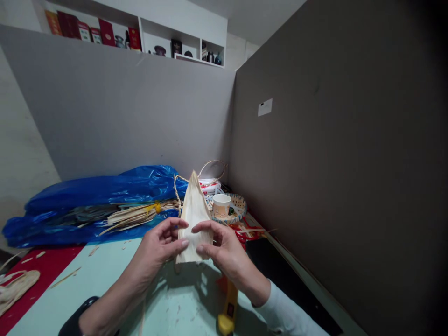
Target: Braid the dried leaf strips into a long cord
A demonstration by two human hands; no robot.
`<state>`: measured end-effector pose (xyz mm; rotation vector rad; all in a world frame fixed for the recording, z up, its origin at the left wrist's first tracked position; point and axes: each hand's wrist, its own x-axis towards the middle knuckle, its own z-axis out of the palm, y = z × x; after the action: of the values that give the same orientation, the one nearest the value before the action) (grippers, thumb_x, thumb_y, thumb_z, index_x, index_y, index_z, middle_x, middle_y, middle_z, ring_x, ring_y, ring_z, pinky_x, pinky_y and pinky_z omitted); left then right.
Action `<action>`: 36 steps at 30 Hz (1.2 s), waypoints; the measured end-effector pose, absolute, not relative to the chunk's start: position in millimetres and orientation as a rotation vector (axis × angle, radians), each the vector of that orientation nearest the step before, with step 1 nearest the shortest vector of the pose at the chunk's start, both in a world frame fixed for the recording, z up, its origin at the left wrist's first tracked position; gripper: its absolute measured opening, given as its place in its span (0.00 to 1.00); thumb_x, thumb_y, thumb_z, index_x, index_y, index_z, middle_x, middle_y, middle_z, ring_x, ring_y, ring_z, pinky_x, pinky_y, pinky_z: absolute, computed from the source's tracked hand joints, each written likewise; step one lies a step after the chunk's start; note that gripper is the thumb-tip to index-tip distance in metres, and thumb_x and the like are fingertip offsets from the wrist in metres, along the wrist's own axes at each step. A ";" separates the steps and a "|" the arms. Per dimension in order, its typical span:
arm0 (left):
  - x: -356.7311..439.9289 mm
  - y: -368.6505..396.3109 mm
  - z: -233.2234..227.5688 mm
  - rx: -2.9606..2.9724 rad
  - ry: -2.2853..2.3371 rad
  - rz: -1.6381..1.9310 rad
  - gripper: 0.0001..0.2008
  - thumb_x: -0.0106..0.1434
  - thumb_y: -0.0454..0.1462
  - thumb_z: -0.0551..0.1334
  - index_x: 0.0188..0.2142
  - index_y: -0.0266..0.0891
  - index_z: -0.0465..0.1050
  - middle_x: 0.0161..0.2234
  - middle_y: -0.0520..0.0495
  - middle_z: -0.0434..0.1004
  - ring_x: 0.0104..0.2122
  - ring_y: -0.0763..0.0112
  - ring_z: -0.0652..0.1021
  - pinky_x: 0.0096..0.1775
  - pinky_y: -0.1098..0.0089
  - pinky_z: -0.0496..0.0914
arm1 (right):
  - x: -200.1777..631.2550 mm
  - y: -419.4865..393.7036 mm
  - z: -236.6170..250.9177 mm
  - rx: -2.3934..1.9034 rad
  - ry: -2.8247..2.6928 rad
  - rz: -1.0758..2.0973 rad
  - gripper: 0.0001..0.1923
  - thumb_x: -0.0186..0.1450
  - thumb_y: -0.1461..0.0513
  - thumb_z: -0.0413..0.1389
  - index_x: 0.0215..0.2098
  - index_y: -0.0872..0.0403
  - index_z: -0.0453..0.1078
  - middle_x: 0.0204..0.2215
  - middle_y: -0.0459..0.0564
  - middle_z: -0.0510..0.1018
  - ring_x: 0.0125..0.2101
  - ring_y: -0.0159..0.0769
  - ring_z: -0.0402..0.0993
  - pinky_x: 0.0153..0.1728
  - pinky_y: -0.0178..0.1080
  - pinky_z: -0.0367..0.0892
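A pale dried corn husk (194,205) stands upright in front of me, its pointed tip up and its broad end down. My left hand (163,242) pinches its left edge between thumb and fingers. On the opposite edge, my right hand (220,245) grips the husk the same way. Both hands hold it above the light green table top (189,308). Under my right forearm lies a yellow utility knife (228,310), partly covered. A twisted straw cord (177,191) shows behind the husk; whether it is joined to the husk, I cannot tell.
Blue plastic sheeting (101,186) and a tied bundle of dried strips (135,215) lie at the back left. A paper cup (221,205) sits in a woven basket (240,205). A black mat (280,275) runs along the dark partition (332,163) at right. Woven straw (17,289) lies far left.
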<state>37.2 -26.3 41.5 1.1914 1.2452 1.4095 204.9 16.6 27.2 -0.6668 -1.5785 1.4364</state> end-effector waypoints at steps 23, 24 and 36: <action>35.7 -25.0 38.8 1.294 1.289 1.403 0.14 0.51 0.41 0.70 0.35 0.42 0.69 0.26 0.58 0.69 0.28 0.75 0.69 0.31 0.77 0.64 | 204.4 15.4 28.2 -0.701 -1.654 1.240 0.08 0.54 0.61 0.63 0.28 0.55 0.68 0.24 0.41 0.66 0.26 0.29 0.58 0.27 0.31 0.54; 36.3 -25.2 38.0 1.305 1.288 1.394 0.15 0.51 0.41 0.70 0.35 0.42 0.69 0.26 0.58 0.69 0.28 0.74 0.69 0.31 0.76 0.64 | 204.3 14.9 27.9 -0.700 -1.656 1.234 0.09 0.55 0.61 0.63 0.29 0.55 0.68 0.24 0.41 0.66 0.27 0.29 0.59 0.28 0.31 0.54; 46.3 -30.2 41.3 1.571 1.434 1.334 0.09 0.56 0.39 0.64 0.36 0.42 0.68 0.30 0.57 0.67 0.28 0.74 0.67 0.31 0.74 0.63 | 202.8 13.3 21.5 -0.677 -1.661 1.168 0.11 0.55 0.63 0.62 0.32 0.54 0.64 0.30 0.43 0.68 0.33 0.33 0.63 0.34 0.33 0.58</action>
<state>46.3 -30.2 41.3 1.5705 1.4345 1.3337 202.8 13.3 21.5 -0.6775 -1.6614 1.1678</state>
